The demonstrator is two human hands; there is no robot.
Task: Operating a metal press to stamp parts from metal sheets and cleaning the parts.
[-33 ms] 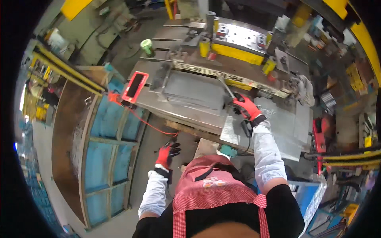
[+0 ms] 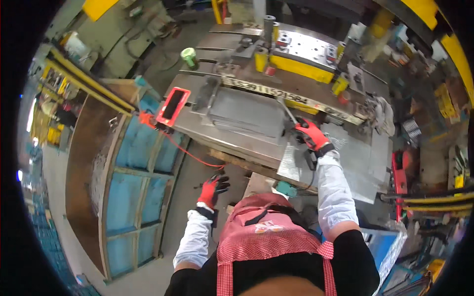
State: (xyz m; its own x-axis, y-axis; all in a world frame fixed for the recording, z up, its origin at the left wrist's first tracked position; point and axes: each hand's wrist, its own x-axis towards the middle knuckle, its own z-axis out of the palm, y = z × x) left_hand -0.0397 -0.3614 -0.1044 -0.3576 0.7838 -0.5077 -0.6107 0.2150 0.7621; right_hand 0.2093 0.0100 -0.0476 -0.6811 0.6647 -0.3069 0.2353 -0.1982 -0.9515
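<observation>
Lower end of slim grey metal rod (image 2: 287, 109) hidden within red-and-black gloved right hand (image 2: 311, 135), black fabric sleeves (image 2: 356, 261) cropped by lower edge, flat yellow panel (image 2: 98, 7) cropped by upper edge, yellow objects (image 2: 53, 135) at far left too small to identify

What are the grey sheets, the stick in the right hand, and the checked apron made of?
Grey sheets: probably metal, dull and smooth, because they look thin and flat with straight edges.
Stick: maybe metal or plastic; it's pale and smooth-looking, but too small to be sure.
Checked apron: seems to be cloth, not shiny, with soft creases.
</observation>
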